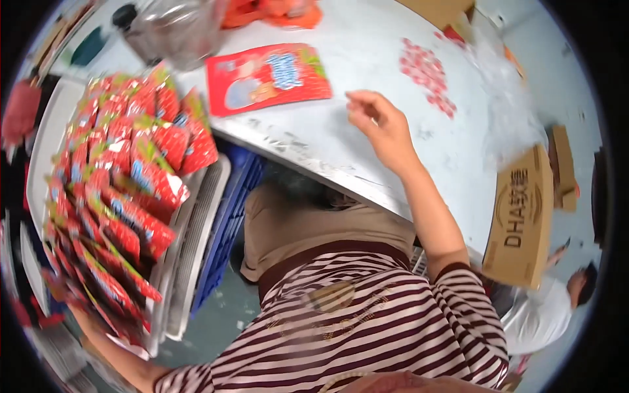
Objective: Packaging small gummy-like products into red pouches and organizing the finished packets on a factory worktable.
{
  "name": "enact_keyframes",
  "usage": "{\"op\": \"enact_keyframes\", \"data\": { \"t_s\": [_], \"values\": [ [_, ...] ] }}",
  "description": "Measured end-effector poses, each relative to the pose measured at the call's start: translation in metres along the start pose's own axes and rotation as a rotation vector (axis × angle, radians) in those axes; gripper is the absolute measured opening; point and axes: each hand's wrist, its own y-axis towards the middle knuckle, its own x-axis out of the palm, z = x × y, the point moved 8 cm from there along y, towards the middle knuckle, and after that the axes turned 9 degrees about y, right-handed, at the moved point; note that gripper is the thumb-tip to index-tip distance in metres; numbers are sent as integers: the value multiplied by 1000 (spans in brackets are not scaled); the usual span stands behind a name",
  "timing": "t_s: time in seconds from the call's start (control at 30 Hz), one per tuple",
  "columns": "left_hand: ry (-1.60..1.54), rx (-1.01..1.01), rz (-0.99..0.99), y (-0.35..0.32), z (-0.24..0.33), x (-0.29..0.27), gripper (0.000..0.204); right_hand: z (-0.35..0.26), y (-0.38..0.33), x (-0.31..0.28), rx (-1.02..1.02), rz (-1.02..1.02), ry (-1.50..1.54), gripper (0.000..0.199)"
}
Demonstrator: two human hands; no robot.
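Right hand [379, 124]: raised over the white table [367, 59], fingers loosely curled and holding nothing, wrist bent, just to the right of the large red pouch [267, 78] but apart from it.

Left hand: we cannot see it; the left forearm [124, 363] runs along the lower left edge under the sachets, so we cannot tell whether it is closed or spread.

Small red sachets [121, 177]: a deep, overlapping heap on a white tray [46, 131] at our left, spilling toward the tray's near rim.

Large red pouch: flat on the table, top centre, printed face up, lying alone.

Loose red pieces [427, 73]: scattered farther right on the table.

Cardboard box [524, 216]: at the table's right edge.

Step, as we judge it: between items, with the pouch waiting flat and the sachets at hand. The next move, in our view, calls for the free hand to close on the pouch's near edge and lift it cleanly off the table.
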Motion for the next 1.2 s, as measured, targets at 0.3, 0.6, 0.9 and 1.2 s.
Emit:
{"op": "enact_keyframes", "data": {
  "t_s": [0.3, 0.6, 0.9, 1.2],
  "values": [
    [632, 315, 760, -79, 100, -14, 47, 79, 73, -48, 147, -7, -516, 55],
    [245, 519, -374, -86, 171, 367, 56, 99, 98, 25, 281, 8, -629, 88],
    [788, 898, -422, -83, 145, 493, 41, 99, -1, -32, 358, 94, -182, 26],
    [431, 833, -344, -101, 178, 488, 31, 52, -36, -53, 249, 170, -63, 23]
  ]
}}
